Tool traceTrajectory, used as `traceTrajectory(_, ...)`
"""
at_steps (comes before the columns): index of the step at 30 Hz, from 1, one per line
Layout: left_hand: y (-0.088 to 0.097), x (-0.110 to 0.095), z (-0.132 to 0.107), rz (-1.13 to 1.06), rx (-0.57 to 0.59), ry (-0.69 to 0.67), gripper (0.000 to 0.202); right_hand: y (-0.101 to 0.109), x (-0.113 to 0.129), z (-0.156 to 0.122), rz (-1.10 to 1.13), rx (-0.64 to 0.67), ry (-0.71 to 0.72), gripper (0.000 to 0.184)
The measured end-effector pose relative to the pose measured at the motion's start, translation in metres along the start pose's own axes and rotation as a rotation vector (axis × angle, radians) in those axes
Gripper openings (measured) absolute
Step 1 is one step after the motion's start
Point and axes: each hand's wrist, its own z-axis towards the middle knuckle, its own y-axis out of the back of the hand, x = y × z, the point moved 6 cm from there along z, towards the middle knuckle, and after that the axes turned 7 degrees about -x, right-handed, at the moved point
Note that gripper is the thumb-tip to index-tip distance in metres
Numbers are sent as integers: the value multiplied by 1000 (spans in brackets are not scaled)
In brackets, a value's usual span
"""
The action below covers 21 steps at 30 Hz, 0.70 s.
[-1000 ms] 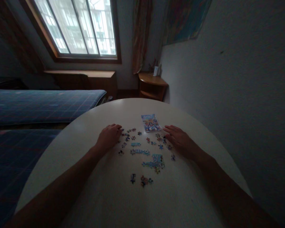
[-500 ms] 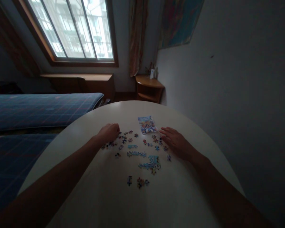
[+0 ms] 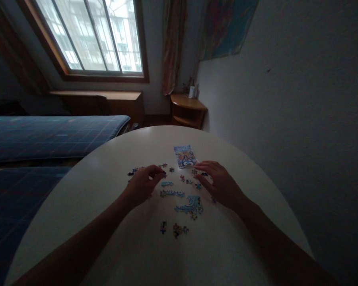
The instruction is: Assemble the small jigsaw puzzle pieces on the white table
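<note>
Small colourful jigsaw pieces [image 3: 187, 182] lie scattered on a round white table [image 3: 122, 151]. My left hand [image 3: 143, 183] rests among the pieces on the left, thumb and fingertips pinched together on a piece I can barely make out. My right hand [image 3: 219, 182] lies flat on the right side of the scatter, fingers stretched out over loose pieces. Between the hands sit joined blue strips [image 3: 171, 193] and a larger joined patch [image 3: 191, 203]. A small printed picture card [image 3: 185, 155] lies just beyond the pieces. Two small clusters [image 3: 176, 228] sit nearer to me.
A bed with a dark blue checked cover [image 3: 47, 133] runs along the table's left. A grey wall [image 3: 286, 99] stands close on the right. Behind are a window [image 3: 92, 35], a wooden desk [image 3: 107, 99], a curtain and a corner shelf [image 3: 186, 107].
My left hand has drawn back from the far left pieces toward me and the middle, closing into a pinch. My right hand has slid slightly left over the pieces.
</note>
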Motion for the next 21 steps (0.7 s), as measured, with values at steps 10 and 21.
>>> traceTrajectory(10, -17, -27, -50, -487, 180, 53, 25, -14, 78, -13, 158, -3, 179, 34)
traceTrajectory(21, -8, -36, -56, -562, 233, 2, 22, -2, 78, -7, 243, -55, 167, 23)
